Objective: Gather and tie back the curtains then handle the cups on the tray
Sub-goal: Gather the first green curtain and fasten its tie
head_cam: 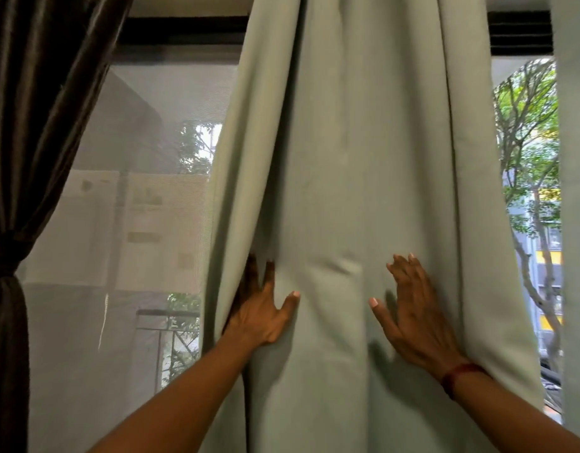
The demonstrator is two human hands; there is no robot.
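Nearest, two bare forearms reaching up from the bottom edge. Left grip (262, 313) released, fingers straight, tips tucked into a fold at the left edge of the sage-green curtain (363, 158), thumb spread on the front of the cloth. Right grip (416, 318) released too, palm and straight fingers pressed flat on the same curtain, well apart from the left; red thread band (461, 376) round that wrist. Between the two, a small dent in the cloth. Curtain hanging untied in broad folds down the middle of the view, from top to bottom.

At the far right edge, a strip of a second green panel (576, 191). At the left edge, a dark brown curtain (37, 109), already gathered and cinched by a tie (6, 256) low down.

Behind, a grey mesh screen (135, 191) across the window, under a dark top frame (184, 27). Beyond the mesh, pale building walls, a metal railing (171, 322) and leaves. Through the right gap, a tree (527, 142) and a building with yellow patches.
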